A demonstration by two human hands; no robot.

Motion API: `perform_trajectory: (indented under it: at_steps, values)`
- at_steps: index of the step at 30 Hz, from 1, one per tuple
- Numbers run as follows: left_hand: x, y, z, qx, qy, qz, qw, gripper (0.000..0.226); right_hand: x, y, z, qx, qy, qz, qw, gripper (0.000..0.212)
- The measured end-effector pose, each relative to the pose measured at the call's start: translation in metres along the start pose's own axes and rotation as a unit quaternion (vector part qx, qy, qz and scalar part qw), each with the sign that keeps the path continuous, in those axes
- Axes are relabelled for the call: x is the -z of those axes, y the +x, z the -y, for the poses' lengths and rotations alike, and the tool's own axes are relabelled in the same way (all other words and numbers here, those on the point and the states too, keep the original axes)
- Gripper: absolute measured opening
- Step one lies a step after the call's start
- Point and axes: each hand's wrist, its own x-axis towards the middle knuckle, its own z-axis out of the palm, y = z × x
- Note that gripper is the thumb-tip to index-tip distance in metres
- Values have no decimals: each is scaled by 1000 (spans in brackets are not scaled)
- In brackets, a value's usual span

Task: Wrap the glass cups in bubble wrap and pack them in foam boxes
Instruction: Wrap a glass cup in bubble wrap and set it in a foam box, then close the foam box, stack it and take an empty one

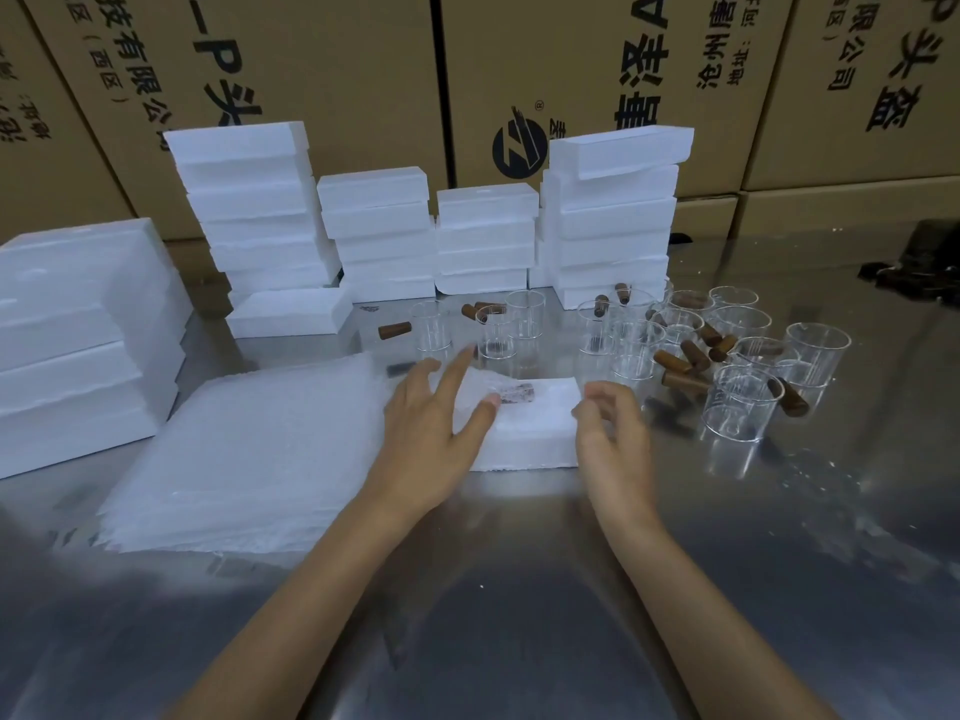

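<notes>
On the shiny metal table (727, 563) we've got one open foam box (524, 439) sitting dead centre, with a bubble-wrapped bundle (511, 394) lying in it, something brownish showing through the wrap. Our left hand (431, 433) rests over the box's left edge, fingers spread wide, thumb touching the bundle. Our right hand (610, 433) hangs at the box's right corner, fingers curled loosely, gripping nothing as far as we can tell.

Left of the box is one thick stack of bubble wrap sheets (249, 454). Behind the box stand three clear glass cups (498, 335), and off to the right a cluster (748, 356) of roughly ten more, hard to count exactly since they overlap. About a dozen brown corks (680, 379) are scattered among them.

At the back we count four stacks of foam boxes (374, 231), plus one big stack (78, 345) on the far left.
</notes>
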Motion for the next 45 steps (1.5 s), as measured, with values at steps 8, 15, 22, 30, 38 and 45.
perform_trajectory:
  at_steps: [8,15,22,30,38,45]
  values:
    - [72,97,41,144,-228,-64,961,33,-24,37,8,-34,-54,-32,997,20]
    - [89,183,166,206,134,-13,969,59,-35,51,-1,4,-66,5,998,26]
    - [66,222,216,166,312,77,932,75,-37,58,-6,22,-67,12,997,28]
    - [89,234,194,183,351,215,893,108,-36,59,-5,22,-53,21,998,22]
    - [113,192,170,156,156,94,971,89,-33,57,-3,9,-33,41,999,29]
    - [138,152,37,-5,105,94,990,85,-30,56,5,-31,44,29,998,47]
